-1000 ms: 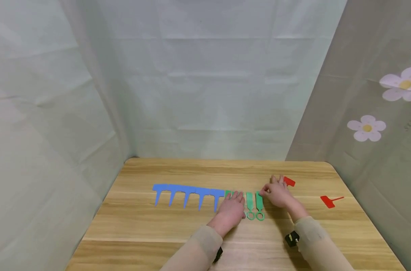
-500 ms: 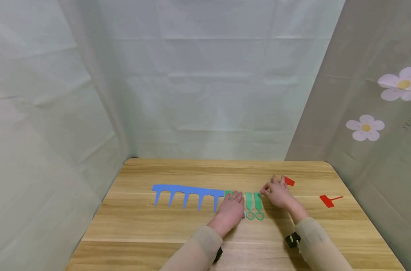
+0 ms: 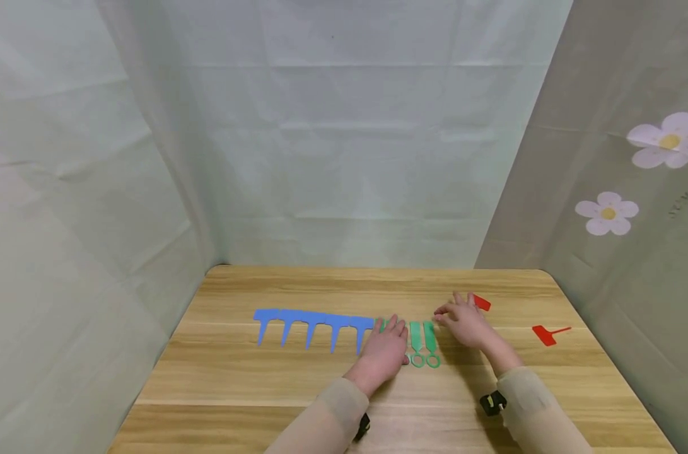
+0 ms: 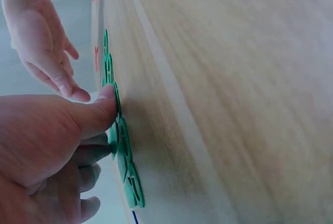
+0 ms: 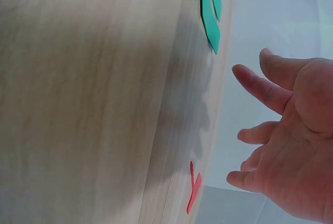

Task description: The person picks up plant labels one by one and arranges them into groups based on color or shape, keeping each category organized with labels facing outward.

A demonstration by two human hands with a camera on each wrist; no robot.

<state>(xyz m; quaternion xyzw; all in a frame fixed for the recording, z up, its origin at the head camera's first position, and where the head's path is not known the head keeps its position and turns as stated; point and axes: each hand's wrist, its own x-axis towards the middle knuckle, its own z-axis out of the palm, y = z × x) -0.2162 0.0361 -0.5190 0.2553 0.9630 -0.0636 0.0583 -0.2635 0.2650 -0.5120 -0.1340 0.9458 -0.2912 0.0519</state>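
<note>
Flat green tags with ring ends (image 3: 431,334) lie side by side on the wooden table, in line with a row of blue T-shaped plant labels (image 3: 332,320). My left hand (image 3: 384,350) rests over several green tags with fingers spread, hiding part of them. In the left wrist view its thumb touches the edge of one green tag (image 4: 132,187). My right hand (image 3: 465,321) hovers just past the top of the rightmost green tag. The right wrist view shows this hand (image 5: 291,135) holding nothing, fingers apart, clear of the green tag (image 5: 209,23).
A red T-shaped label (image 3: 482,302) lies partly behind my right hand. Another red label (image 3: 545,335) lies farther right. The wooden table (image 3: 236,391) meets pale curtains (image 3: 349,157) at its back and sides.
My right thumb and forefinger, earlier at the top of the rightmost green tag, have come away from it and parted. The left hand stays over the green tags.
</note>
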